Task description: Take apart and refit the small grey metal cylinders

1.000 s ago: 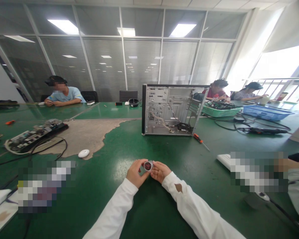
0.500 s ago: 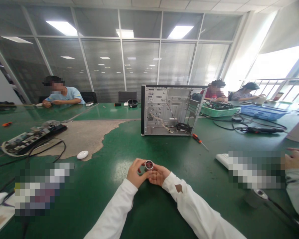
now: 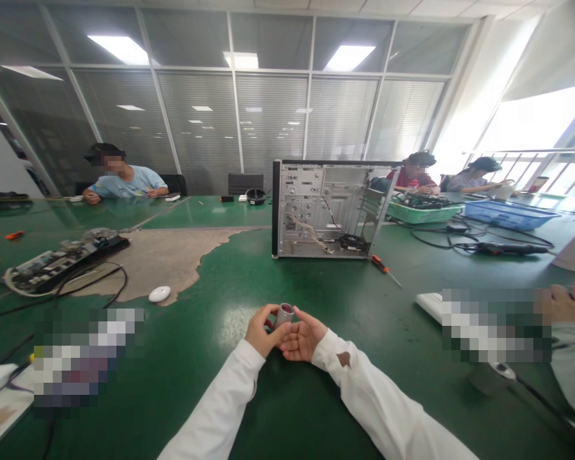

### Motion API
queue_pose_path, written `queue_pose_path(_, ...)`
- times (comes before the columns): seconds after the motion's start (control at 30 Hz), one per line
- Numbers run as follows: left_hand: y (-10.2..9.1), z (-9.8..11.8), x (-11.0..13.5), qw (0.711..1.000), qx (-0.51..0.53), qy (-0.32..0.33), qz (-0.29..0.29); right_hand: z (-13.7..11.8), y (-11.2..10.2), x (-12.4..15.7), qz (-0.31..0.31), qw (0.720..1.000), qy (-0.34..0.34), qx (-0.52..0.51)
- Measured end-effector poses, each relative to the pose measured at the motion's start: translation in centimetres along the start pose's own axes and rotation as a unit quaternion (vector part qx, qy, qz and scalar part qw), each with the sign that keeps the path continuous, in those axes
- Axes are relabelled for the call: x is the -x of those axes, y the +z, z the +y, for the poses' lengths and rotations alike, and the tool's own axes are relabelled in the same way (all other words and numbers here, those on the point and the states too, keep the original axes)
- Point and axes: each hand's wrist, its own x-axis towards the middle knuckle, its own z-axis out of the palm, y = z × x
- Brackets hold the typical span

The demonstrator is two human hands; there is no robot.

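Both my hands meet over the green table near its front edge, in white sleeves. My left hand (image 3: 260, 332) has its fingers curled round a small grey cylinder with a reddish top (image 3: 284, 314) and holds it upright. My right hand (image 3: 303, 337) lies palm up beside and under the cylinder, fingers partly spread, touching it. An open metal computer case (image 3: 326, 211) stands further back on the table, with an orange-handled screwdriver (image 3: 382, 268) lying at its right corner.
A circuit board with black cables (image 3: 62, 259) lies at the left, a small white disc (image 3: 160, 294) by a worn patch. Green (image 3: 424, 214) and blue (image 3: 510, 216) baskets stand at the back right. Three people sit at the far side; another person's hand (image 3: 563, 303) is at the right.
The cylinder has tilted from facing me to standing upright, so its side now shows. My right hand has opened out under it. The neighbour's hand at the right shifted slightly.
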Motion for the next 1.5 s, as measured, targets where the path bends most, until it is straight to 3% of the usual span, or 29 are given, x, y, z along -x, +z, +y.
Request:
queue_pose_path(0.37,0.7,-1.6,-0.3,0.997,0.058,-0.052,0.001,0.1,-0.4,-0.1,0.002,1.0,0.013,-0.011)
queue_pose_path(0.83,0.6,-3.1,-0.8,0.989,0.11,-0.084,0.045,-0.5,0.2,1.0,0.089,0.994,-0.035,-0.056)
queue_pose_path(1.0,0.6,-3.5,-1.0,0.985,0.121,-0.102,0.071,-0.6,0.0,0.9,0.119,0.989,-0.07,-0.058)
queue_pose_path(1.23,0.8,-3.5,-1.0,0.989,0.061,-0.098,0.091,-0.4,0.3,0.8,0.184,0.968,-0.169,0.026)
queue_pose_path(1.5,1.0,-3.8,-0.9,0.992,0.045,-0.088,0.079,0.0,-0.6,-0.4,0.232,0.925,-0.275,0.123)
